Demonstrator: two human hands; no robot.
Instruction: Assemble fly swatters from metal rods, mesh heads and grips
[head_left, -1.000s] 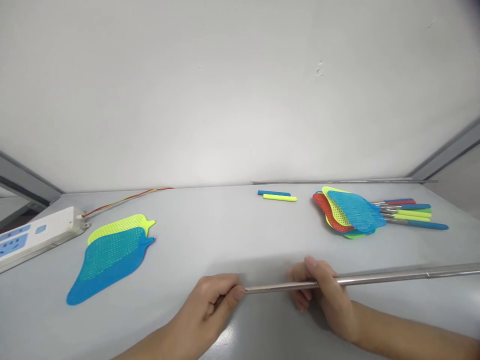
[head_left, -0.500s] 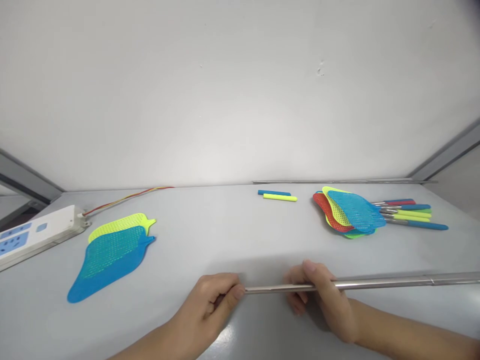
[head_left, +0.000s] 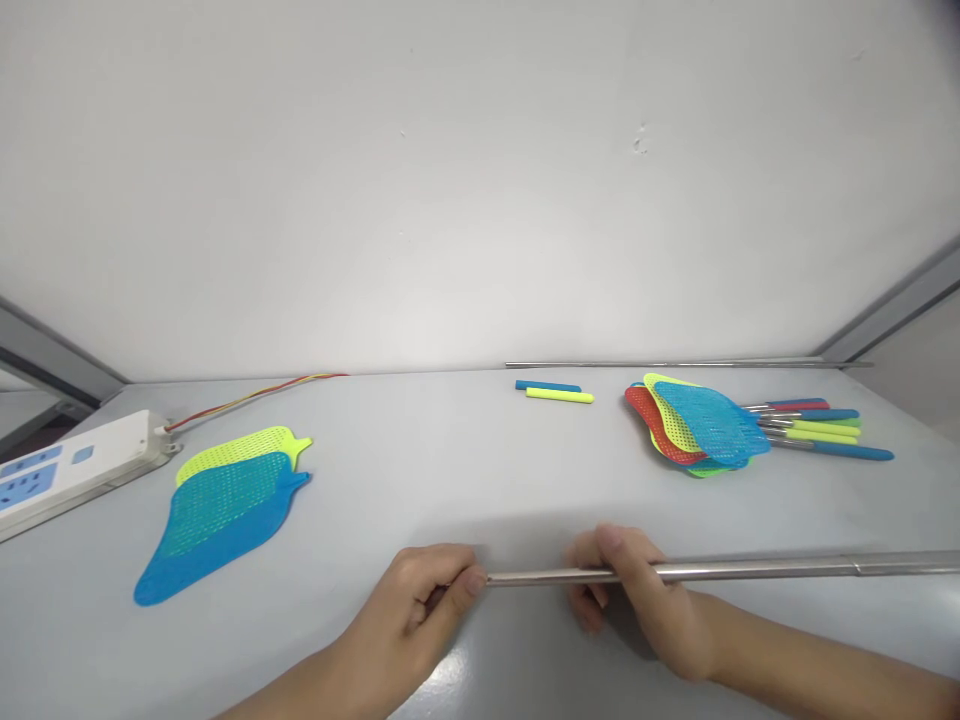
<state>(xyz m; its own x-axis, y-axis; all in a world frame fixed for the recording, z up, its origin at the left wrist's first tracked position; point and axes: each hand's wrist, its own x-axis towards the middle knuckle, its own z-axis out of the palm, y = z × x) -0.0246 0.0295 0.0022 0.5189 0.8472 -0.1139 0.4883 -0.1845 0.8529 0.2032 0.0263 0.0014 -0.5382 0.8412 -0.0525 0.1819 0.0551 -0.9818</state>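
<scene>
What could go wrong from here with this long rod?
The steel rod runs out of view to the right, so its far end could strike something unseen. The left hand seems only to meet the rod's end, leaving most of the hold to the right hand, so it might slip or tip. Swung sideways, it could also knock the stacked fly swatters.

Past the left hand (head_left: pixel 409 610) and right hand (head_left: pixel 637 600), room runs between the blue swatter (head_left: pixel 217 530) and stacked swatters (head_left: pixel 705 425).

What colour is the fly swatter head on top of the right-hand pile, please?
Bright blue mesh on the top fly swatter head, clearest in the head view.
</scene>
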